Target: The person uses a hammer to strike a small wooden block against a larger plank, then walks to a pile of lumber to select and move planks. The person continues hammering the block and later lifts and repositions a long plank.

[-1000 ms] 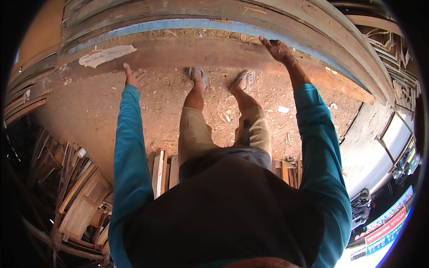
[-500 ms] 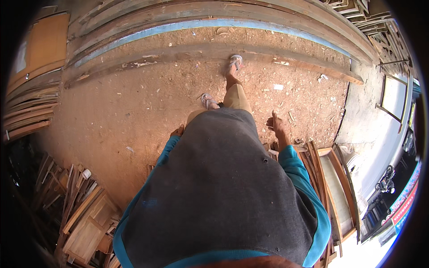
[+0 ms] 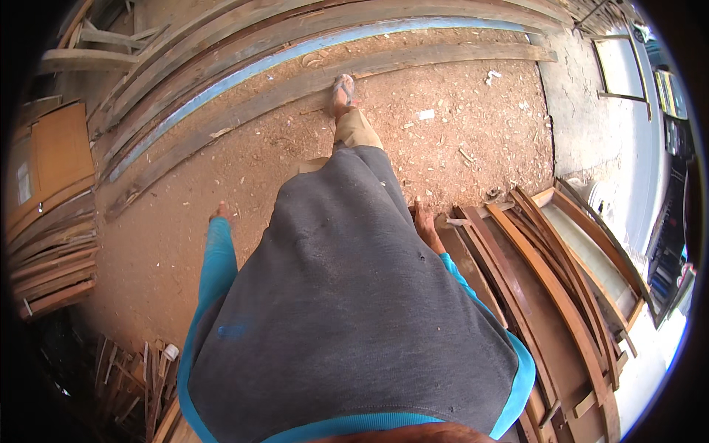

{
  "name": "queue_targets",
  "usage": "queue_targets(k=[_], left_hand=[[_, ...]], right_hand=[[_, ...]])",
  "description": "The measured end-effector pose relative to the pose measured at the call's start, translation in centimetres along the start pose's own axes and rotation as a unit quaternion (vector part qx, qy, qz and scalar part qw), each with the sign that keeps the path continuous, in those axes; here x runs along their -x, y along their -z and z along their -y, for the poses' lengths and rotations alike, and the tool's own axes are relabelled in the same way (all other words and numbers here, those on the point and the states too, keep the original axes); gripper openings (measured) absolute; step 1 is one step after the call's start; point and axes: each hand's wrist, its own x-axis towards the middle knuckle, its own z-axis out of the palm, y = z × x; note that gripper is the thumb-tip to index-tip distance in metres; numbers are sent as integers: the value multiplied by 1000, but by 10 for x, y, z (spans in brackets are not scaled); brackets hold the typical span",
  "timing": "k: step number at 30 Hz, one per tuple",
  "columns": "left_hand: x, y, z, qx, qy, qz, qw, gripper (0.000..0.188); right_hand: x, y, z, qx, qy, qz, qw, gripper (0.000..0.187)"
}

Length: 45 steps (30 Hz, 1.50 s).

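My left hand (image 3: 221,213) swings out to the left of my body over the brown dirt floor (image 3: 170,266). A stretched finger or thumb shows on it, and it appears to hold nothing. My right hand (image 3: 426,224) hangs close to my right hip with its thumb pointing forward. Its other fingers are partly hidden, and nothing shows in its grasp. Nearest to the right hand are the ends of several long wooden pieces (image 3: 509,266). One sandaled foot (image 3: 343,90) is ahead by a long weathered beam (image 3: 273,107); the dark grey shirt covers much of my legs.
Long timbers, one with a blue edge (image 3: 295,52), lie across the far side. A wooden panel (image 3: 63,151) stands above stacked boards (image 3: 55,258) at left. Scrap wood (image 3: 151,384) lies lower left. A wooden frame (image 3: 591,244) and concrete strip (image 3: 583,111) lie right.
My body has moved forward and turned somewhat right. My left hand has swung outward and forward; my right hand has come back toward my hip. One foot has gone out of sight under the shirt.
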Motion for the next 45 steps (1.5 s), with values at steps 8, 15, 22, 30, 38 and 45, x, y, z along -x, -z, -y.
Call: queue_targets(k=[8,15,22,30,38,45], left_hand=[[26,-113,-264,19,-300,67,951,68],[103,-212,-263,-84,-230,225,943,74],[77,-193,-220,2,-77,82,994,67],[93,-160,-259,16,-162,-40,986,54],[123,-123,-138,116,-53,-42,991,57],[85,-81,21,74,207,54,974,65]], right_hand=[[38,-3,-30,120,15,-90,989,65],[7,-3,40,204,-8,-41,978,64],[-82,-18,199,172,11,37,984,57],[-178,-18,334,126,71,46,988,56],[-243,-130,403,361,119,175,908,64],[-186,-258,453,281,222,165,919,54]])
